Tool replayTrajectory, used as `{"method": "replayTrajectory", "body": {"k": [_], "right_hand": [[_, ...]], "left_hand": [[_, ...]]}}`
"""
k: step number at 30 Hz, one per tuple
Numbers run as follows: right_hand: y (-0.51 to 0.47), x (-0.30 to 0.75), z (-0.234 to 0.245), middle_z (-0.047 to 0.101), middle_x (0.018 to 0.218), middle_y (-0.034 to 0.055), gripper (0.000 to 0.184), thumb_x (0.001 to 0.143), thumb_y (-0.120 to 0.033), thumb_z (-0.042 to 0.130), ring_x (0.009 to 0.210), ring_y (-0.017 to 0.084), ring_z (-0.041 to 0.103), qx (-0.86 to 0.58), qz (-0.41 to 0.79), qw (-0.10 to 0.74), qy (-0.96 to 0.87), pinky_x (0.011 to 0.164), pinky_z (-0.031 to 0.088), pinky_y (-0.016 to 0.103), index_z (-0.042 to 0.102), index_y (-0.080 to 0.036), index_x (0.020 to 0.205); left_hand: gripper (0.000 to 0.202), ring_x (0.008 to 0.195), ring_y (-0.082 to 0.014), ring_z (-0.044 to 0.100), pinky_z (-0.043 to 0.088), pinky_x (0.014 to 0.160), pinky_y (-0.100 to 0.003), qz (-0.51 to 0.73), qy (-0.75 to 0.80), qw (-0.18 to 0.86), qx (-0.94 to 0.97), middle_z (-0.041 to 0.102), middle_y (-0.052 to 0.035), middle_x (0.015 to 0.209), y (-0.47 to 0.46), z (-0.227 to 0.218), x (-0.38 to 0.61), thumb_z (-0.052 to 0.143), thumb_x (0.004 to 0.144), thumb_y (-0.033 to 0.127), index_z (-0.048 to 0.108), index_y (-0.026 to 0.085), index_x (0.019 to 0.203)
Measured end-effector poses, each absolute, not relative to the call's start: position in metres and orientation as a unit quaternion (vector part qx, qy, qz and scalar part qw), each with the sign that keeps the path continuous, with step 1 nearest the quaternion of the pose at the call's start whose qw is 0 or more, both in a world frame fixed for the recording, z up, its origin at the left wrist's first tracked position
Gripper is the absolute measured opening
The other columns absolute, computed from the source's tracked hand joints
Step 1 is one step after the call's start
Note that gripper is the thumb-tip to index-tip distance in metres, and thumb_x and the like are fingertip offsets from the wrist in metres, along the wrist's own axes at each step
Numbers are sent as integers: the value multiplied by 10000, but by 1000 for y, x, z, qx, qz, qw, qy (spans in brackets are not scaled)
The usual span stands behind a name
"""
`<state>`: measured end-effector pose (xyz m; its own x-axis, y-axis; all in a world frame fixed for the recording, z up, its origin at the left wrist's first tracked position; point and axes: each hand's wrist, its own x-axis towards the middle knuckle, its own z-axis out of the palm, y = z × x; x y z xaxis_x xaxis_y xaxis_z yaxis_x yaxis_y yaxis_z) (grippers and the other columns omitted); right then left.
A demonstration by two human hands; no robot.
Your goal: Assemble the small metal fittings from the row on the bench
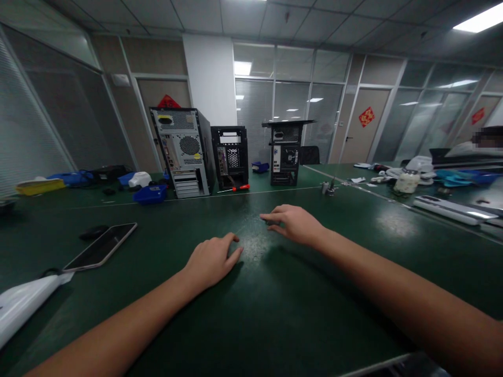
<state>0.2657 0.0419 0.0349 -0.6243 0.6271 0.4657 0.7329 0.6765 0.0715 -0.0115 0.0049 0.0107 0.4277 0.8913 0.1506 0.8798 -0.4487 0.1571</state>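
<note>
My left hand is low over the green tabletop, its thumb and forefinger apart with nothing between them. The other fingers are curled out of sight. Further right and a little farther off, my right hand points leftward. Between its fingers and thumb shows a small dark thing, too small to name. Beyond the hands stand three computer cases: a large one at left, a smaller black one in the middle, and another black one at right with a flat dark panel on top.
A red-handled screwdriver lies before the middle case. Left are a blue bin, a phone, a black mouse and a white object. Small metal parts stand at right, near a long white device. A person is far right.
</note>
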Motion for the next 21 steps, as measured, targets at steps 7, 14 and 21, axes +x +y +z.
{"method": "replayTrajectory", "body": {"k": [7,14,21], "right_hand": [[28,227,1,719,1108,86,396,1009,-313,552,944,212,631,-248,-181,178,-935,793,492,346,634,-272,1394],[21,232,-2,727,1129,105,331,1035,-311,505,964,207,635,-204,-223,216,-928,785,484,343,653,-192,1306],[15,221,2,724,1148,119,334,1035,-294,498,1039,227,645,-218,-212,263,-916,845,510,375,607,-165,1323]], "left_hand": [[322,792,-228,663,411,655,-307,148,469,48,869,713,-46,870,16,-7,-5,453,1035,444,663,201,1011],[313,811,-206,628,412,708,-301,193,388,55,900,684,-39,869,18,-15,-7,427,1055,388,661,198,970],[364,734,-207,599,391,670,-314,190,378,-3,906,651,-46,793,1,-8,-16,383,1063,366,635,187,870]]}}
